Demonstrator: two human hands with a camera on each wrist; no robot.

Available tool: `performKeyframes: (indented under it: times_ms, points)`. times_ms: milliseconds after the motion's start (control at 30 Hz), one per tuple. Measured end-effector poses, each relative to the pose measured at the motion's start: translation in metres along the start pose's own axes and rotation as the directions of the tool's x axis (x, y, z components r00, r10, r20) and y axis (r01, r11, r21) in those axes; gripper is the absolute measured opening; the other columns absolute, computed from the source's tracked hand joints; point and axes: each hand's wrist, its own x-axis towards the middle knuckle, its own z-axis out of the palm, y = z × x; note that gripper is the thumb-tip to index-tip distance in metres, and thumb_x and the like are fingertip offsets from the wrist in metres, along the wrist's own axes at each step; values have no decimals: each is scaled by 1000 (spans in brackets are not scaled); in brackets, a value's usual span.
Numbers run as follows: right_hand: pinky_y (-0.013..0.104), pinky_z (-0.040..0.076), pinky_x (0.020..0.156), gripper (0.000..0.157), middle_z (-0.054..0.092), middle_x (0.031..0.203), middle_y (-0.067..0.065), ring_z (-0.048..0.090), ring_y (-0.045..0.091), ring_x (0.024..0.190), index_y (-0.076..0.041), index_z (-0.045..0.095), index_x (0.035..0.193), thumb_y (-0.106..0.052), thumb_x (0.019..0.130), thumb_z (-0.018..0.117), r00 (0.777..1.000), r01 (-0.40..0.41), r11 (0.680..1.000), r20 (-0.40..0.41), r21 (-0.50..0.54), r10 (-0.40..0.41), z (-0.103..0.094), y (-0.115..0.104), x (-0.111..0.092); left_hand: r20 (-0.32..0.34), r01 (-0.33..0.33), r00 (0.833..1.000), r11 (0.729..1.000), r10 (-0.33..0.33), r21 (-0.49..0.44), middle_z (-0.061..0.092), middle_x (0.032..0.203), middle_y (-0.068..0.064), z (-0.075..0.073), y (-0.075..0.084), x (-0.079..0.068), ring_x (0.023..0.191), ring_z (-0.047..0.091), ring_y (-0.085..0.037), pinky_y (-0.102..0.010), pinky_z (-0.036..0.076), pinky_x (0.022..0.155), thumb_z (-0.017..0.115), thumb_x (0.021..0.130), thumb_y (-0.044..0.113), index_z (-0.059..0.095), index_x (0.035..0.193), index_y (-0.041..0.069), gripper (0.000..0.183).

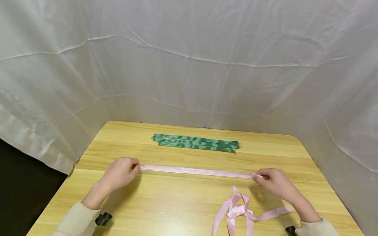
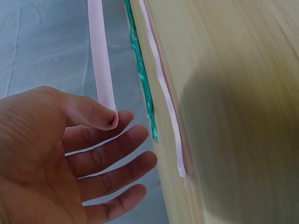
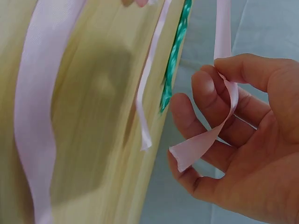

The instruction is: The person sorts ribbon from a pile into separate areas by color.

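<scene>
A pink ribbon (image 1: pixel 195 171) is stretched nearly straight between the two hands, above the table. Its left end is pinched between thumb and index finger of my left hand (image 1: pixel 121 173), the other fingers loosely spread in the left wrist view. Near its right end, my right hand (image 1: pixel 274 183) pinches it with the thumb against the fingers, and a short twisted tail (image 3: pixel 198 147) hangs across the palm. Another pink ribbon (image 2: pixel 164 88) lies flat on the table in both wrist views; in the head view the held ribbon seems to cover it.
Several green ribbons (image 1: pixel 196 143) lie side by side toward the table's back edge. A loose tangle of pink ribbon (image 1: pixel 236 211) sits at the front right, near my right forearm. White curtain (image 1: pixel 189 82) surrounds the wooden table (image 1: pixel 165 209) at the back and sides.
</scene>
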Motion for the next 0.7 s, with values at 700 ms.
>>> performKeyframes:
  times_ms: [700]
  points:
    - [22, 34, 55, 20, 49, 60, -11, 37, 1, 55, -16, 72, 77, -22, 95, 78, 994, -97, 995, 57, -7, 98, 7, 39, -3, 53, 94, 994, 993, -98, 64, 63, 73, 0, 15, -23, 0, 61, 49, -15, -31, 39, 55, 73, 93, 14, 76, 85, 9, 10]
